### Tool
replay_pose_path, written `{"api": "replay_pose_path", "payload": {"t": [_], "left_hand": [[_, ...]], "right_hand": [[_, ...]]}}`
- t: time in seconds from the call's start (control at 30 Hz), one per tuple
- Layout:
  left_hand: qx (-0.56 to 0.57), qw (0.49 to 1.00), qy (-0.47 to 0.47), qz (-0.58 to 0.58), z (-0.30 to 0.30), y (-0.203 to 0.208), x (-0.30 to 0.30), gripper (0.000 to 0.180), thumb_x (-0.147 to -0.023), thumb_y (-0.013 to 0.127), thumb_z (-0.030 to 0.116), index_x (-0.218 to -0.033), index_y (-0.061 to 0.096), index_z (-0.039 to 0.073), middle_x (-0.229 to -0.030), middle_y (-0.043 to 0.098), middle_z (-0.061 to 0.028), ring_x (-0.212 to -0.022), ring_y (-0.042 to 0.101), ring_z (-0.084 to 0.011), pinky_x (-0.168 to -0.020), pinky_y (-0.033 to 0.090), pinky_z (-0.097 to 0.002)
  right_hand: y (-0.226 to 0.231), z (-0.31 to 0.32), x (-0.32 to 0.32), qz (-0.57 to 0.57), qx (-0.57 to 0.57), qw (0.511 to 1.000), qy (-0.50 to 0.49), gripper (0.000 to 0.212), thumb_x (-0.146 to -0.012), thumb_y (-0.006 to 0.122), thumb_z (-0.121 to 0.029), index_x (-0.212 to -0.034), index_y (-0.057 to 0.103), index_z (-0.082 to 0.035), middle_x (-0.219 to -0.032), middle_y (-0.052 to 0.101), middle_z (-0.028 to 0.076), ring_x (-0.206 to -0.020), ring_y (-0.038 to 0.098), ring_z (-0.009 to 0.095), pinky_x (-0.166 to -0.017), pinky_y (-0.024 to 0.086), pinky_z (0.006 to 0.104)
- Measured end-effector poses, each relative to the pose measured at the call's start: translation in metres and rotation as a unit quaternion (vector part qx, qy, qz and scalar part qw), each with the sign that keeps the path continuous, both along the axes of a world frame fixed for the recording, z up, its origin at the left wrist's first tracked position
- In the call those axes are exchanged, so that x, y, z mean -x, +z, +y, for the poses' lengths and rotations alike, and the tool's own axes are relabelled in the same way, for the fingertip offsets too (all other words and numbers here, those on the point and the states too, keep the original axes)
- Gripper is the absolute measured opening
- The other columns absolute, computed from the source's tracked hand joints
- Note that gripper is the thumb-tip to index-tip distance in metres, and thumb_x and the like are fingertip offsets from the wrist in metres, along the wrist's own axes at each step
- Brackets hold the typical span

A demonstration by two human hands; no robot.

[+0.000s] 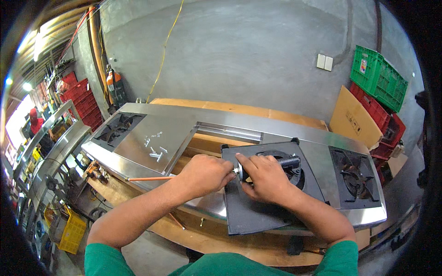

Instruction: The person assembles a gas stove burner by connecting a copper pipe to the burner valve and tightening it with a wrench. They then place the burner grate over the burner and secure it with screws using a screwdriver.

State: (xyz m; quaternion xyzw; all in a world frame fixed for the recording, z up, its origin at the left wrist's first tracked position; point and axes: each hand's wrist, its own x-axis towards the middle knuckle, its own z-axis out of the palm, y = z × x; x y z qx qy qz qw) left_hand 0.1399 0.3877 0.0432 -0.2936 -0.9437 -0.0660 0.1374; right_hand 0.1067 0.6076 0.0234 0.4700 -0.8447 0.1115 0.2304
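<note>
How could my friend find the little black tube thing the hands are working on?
Look at the long shiny steel stove top lying on the wooden bench. A dark square panel sits in its middle opening, and the right hand holds the black tube there. Unlike the fixed burners at both ends, it is a loose cylinder with a silver tip.

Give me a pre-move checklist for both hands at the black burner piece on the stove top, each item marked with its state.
1. Left hand closed at the burner tube's metal end: ok.
2. Right hand gripping the black burner tube: ok.
3. Black tray lying flat on the steel stove top: cannot tell.
4. Loose screws apart from both hands: ok.
5. Copper pipe attached to the tube: cannot tell.
</note>
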Motion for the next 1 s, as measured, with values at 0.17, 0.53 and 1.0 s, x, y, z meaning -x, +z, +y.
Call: {"api": "replay_pose_path", "payload": {"t": [0.17,0.53,1.0], "left_hand": [[-0.09,0.976,-0.039,-0.193,-0.005,0.014,0.016,0.033,-0.101,0.053,0.032,-0.091,0.065,0.002,-0.076,0.068,-0.0166,-0.07,0.068,-0.0365,-0.068,0.052,-0.0469],[0.051,0.998,0.015,-0.035,0.007,0.01,0.001,0.029,-0.094,0.062,0.033,-0.088,0.062,0.005,-0.078,0.066,-0.0188,-0.074,0.064,-0.0413,-0.065,0.05,-0.0505],[0.021,0.977,-0.002,-0.211,0.009,0.043,0.014,0.03,-0.096,0.06,0.03,-0.088,0.066,0.002,-0.075,0.068,-0.0172,-0.074,0.066,-0.0386,-0.071,0.051,-0.0481]], "right_hand": [[0.001,0.001,-0.004,0.007,0.013,1.0,0.013,0.076,-0.073,0.074,-0.025,-0.14,0.045,0.0,-0.098,0.057,0.013,-0.091,0.058,0.031,-0.082,0.044,0.0417],[-0.008,0.001,-0.001,0.016,0.054,0.998,0.017,0.069,-0.073,0.073,-0.02,-0.134,0.051,0.001,-0.097,0.059,0.012,-0.089,0.059,0.029,-0.081,0.044,0.0413],[-0.011,0.002,-0.001,0.032,0.072,0.997,0.012,0.067,-0.074,0.072,-0.02,-0.134,0.051,0.001,-0.094,0.059,0.011,-0.089,0.06,0.029,-0.082,0.044,0.0402]]}}
